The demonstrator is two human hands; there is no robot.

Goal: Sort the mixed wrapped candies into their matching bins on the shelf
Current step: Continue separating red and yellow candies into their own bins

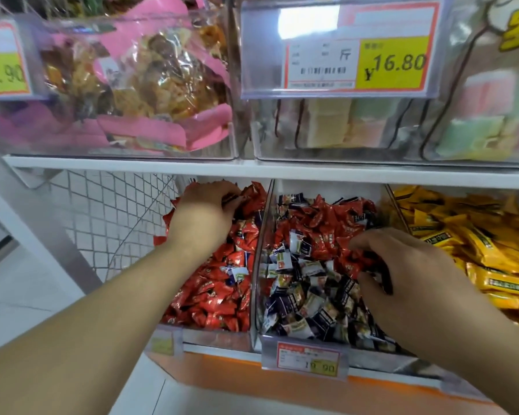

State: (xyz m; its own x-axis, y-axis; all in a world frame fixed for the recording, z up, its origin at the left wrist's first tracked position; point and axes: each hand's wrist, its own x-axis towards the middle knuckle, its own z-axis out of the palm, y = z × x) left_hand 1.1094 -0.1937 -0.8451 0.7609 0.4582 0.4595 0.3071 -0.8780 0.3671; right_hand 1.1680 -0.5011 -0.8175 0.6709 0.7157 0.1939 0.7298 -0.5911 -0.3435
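Right hand (pixel 408 274) fingers curl down, pinching at red candies (pixel 327 232) heaped on the dark-and-white ones in the middle bin (pixel 262 256). Left hand (pixel 204 217) fingers bend into the red bin (pixel 216 335) at its back; whether they hold a candy can't be told. Mid-sort, it seems: next, lift the strays over the divider. Yellow candies (pixel 477 247) sit rightmost.

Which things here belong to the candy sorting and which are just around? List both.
In the job:
left hand in the red candy bin
right hand in the mixed candy bin

Just around:
yellow candies
pink snack bags
16.80 price tag
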